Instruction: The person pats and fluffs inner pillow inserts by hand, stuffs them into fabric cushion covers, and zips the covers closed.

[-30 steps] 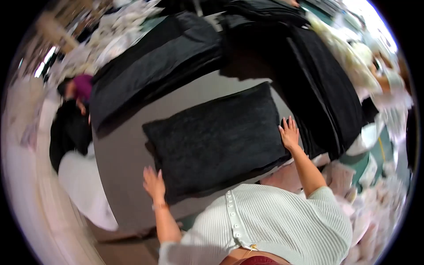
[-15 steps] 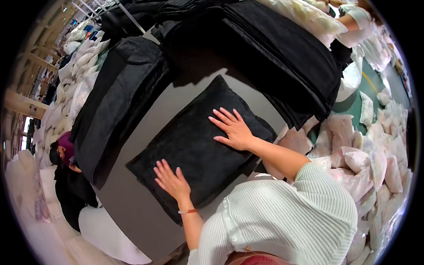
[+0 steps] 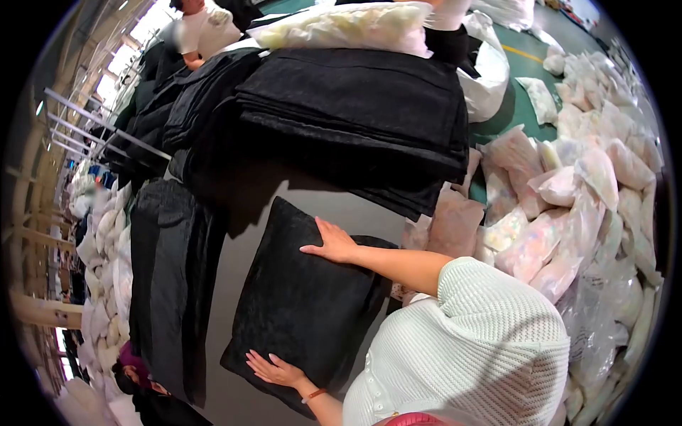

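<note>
A plump black plush cushion [image 3: 284,298] lies at a slant on the grey tabletop [image 3: 234,273]. Near its lower edge, my left hand [image 3: 277,370] rests with palm on the fabric and fingers stretched out; a thin orange-red band circles that wrist. Higher up, by the cushion's upper right edge, my right hand [image 3: 334,243] presses against the fabric, thumb spread away from the fingers. Neither hand grips anything visible. The cushion's underside is hidden.
A stack of folded black fabric [image 3: 348,106] stands behind, another black pile [image 3: 170,284] on the left. A clear bag of pale stuffing [image 3: 348,28] tops the back stack. Bagged fillings [image 3: 540,234] heap up on the right. Other people [image 3: 206,32] are at the back and lower left.
My head view has turned, so the scene appears rotated. My right hand has shifted to the cushion's edge, its fingers now closer together. My left hand stays on the lower part.
</note>
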The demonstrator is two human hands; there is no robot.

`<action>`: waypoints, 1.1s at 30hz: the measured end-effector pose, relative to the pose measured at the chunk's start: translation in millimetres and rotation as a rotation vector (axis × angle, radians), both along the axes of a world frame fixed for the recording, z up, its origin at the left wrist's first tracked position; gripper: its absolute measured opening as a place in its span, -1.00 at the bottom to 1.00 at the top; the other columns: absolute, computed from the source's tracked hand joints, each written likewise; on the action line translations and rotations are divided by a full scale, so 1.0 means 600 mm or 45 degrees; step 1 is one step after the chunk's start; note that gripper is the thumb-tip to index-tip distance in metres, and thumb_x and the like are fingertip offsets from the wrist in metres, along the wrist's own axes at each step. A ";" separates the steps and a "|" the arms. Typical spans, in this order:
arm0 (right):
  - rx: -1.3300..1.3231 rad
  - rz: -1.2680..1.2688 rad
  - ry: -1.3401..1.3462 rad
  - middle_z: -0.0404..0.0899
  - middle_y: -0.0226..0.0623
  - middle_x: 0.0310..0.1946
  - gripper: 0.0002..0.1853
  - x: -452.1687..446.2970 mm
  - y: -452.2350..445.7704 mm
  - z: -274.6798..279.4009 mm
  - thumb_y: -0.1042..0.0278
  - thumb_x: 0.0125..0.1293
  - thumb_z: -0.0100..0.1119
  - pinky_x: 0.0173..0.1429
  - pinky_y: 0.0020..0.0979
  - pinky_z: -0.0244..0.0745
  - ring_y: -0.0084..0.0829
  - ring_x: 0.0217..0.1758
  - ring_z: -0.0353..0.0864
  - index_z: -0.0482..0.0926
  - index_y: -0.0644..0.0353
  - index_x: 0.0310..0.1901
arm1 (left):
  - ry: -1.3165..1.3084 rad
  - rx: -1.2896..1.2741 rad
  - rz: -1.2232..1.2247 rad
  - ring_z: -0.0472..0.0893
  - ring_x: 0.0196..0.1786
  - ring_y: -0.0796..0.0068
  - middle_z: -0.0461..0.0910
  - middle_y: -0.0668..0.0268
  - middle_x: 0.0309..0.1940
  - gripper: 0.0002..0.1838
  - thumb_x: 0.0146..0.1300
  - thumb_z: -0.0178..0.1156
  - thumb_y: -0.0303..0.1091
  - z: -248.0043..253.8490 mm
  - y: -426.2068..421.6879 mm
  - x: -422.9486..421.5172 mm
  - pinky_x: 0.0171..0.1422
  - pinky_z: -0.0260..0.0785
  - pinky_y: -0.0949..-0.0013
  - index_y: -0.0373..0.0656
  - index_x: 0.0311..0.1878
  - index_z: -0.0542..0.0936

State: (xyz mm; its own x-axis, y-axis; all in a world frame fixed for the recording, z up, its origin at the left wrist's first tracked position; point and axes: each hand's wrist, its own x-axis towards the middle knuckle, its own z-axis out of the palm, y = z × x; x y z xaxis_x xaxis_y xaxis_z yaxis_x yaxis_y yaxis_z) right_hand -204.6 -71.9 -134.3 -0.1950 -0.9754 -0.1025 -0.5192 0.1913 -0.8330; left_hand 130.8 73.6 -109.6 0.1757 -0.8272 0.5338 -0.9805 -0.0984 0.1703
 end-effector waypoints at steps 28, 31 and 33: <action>-1.030 -1.192 -1.356 0.55 -0.08 0.20 -0.43 -0.427 0.977 0.136 0.03 0.33 0.10 0.38 -0.17 0.42 -0.17 0.22 0.57 0.48 0.24 0.26 | 1.293 0.491 -1.603 0.10 0.58 0.28 0.09 0.26 0.56 -0.43 0.50 -0.07 -0.19 0.194 0.028 -0.407 0.57 -0.05 0.14 -0.18 0.49 0.24; -1.247 -1.510 -1.377 0.45 -0.06 0.30 -0.41 -0.417 1.149 -0.003 0.01 0.45 -0.01 0.43 -0.14 0.35 -0.13 0.31 0.48 0.38 0.29 0.34 | 1.293 0.630 -1.738 0.12 0.57 0.29 0.11 0.23 0.55 -0.45 0.47 -0.02 -0.24 0.166 0.037 -0.491 0.56 -0.02 0.18 -0.20 0.47 0.27; -1.471 -1.402 -1.286 0.41 -0.04 0.32 -0.38 -0.363 1.131 0.041 -0.01 0.51 -0.07 0.45 -0.11 0.32 -0.08 0.33 0.46 0.32 0.36 0.36 | 1.313 0.888 -1.738 0.22 0.51 0.27 0.16 0.16 0.52 -0.48 0.42 0.05 -0.33 0.144 0.046 -0.535 0.51 0.11 0.20 -0.24 0.41 0.35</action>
State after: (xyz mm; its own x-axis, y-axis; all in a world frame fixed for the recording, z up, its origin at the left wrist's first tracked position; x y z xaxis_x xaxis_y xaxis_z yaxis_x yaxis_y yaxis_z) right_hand -422.4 607.0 -109.9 -0.9897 -0.1383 -0.0368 0.1287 -0.7484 -0.6507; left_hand -190.1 100.9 -23.0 -0.7288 -0.6541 0.2026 0.0248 0.2704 0.9624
